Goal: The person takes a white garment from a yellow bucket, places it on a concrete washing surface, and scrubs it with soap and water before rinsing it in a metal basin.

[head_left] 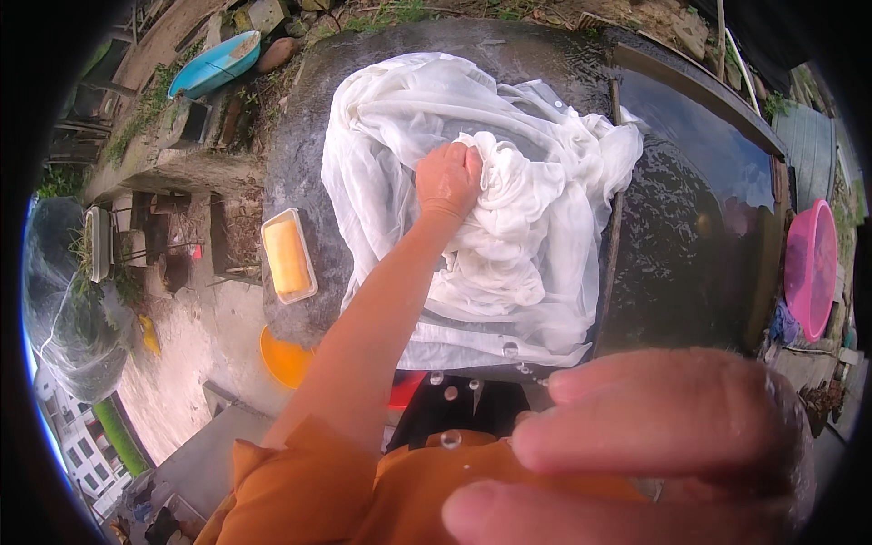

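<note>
A wet, sheer white cloth (368,122) lies spread in folds on a dark wet slab (300,163). Its middle is bunched into a thick wad (507,252). My left hand (449,178) grips the upper left of that wad, with the fingers curled into the fabric. Close to the camera at the lower right is my right hand (647,436), blurred and wet, its fingers apart and nothing visible in them. Water drops (451,439) hang in the air beside it. Left of the cloth, a yellow block, apparently soap (286,255), sits in a white tray (309,291).
To the right, a water-filled basin (681,272) adjoins the slab; a cloth edge overhangs its rim. Beyond it stands a pink plastic basin (811,269). An orange basin (279,354) is below the slab's left corner. A blue tub (214,65) rests at the upper left.
</note>
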Demonstrator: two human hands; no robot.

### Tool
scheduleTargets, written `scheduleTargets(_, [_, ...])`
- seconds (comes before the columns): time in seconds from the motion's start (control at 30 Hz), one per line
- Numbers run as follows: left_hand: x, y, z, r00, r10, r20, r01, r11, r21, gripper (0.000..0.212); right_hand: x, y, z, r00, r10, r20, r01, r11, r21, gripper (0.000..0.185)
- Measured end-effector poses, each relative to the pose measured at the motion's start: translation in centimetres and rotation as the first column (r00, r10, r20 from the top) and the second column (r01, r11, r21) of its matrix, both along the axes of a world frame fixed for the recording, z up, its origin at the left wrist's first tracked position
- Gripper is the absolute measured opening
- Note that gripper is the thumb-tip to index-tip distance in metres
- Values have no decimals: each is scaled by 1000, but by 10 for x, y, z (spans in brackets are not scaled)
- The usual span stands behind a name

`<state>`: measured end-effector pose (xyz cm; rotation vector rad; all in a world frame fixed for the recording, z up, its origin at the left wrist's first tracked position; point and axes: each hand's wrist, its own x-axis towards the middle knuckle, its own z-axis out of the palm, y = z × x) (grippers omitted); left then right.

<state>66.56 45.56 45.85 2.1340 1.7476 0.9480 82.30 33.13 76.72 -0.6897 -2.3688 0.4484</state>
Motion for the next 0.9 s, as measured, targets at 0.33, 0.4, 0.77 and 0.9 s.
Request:
scheduleTargets(0.33, [7, 0, 3, 997, 44, 63, -49, 996, 70, 24, -14, -9, -6, 987, 137, -79, -128, 986, 109, 29])
scheduleTargets(0.4, [17, 4, 6, 998, 25, 60, -25, 1000, 9, 35, -3, -13, -12, 985, 103, -136, -84, 986, 142, 31])
scheduleTargets(0.77, [-13, -83, 42, 791, -191, 582, 307, 946, -108, 31, -42, 37, -256, 592, -764, 256, 777, 457, -434, 33])
scheduleTargets(0.9, [-18, -122, 18, 956, -177, 232, 163, 983, 81, 24, -58, -10, -291, 695, -666, -271, 663, 739, -117, 14])
